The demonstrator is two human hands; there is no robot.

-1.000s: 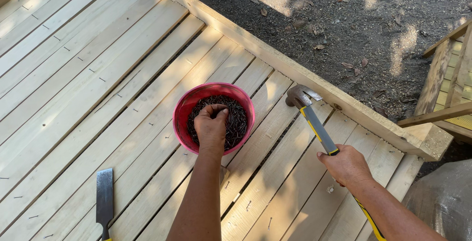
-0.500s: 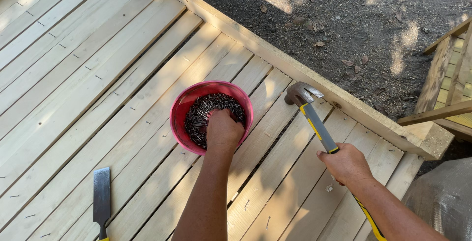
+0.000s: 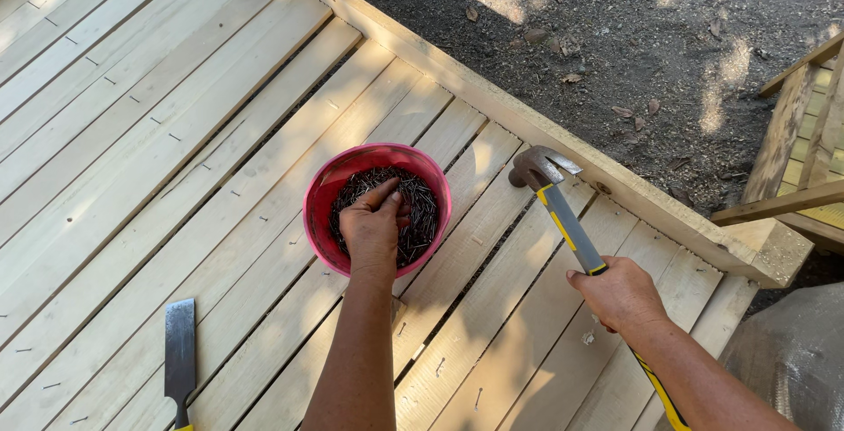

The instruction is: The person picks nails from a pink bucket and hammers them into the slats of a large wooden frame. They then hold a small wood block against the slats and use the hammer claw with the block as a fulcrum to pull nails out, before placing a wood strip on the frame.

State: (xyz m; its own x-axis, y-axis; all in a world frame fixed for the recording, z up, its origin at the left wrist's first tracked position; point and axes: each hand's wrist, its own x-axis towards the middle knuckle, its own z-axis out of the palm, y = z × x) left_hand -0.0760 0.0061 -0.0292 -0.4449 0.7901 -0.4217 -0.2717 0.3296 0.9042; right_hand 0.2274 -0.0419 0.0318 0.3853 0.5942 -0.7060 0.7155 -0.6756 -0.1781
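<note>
Looking down from the head camera, the left hand (image 3: pixel 374 224) is inside a round pink plastic bowl (image 3: pixel 327 189) full of small dark metal nails (image 3: pixel 422 211). The hand is curled, its fingers (image 3: pixel 387 192) pinching down into the nails, but I cannot tell if it holds one. The bowl sits on pale wooden deck boards (image 3: pixel 132 114), right under this hand, so the left hand is much the nearer one to the nails. The left arm comes straight up from the bottom of the picture. The right hand (image 3: pixel 620 292) is closed tight around the grey and yellow handle of a steel claw hammer (image 3: pixel 563 220). The hammer's long handle slants up and left from that hand, with its head near the bowl but not touching. A flat metal chisel (image 3: pixel 179 356) lies well off to the left of the left arm.
</note>
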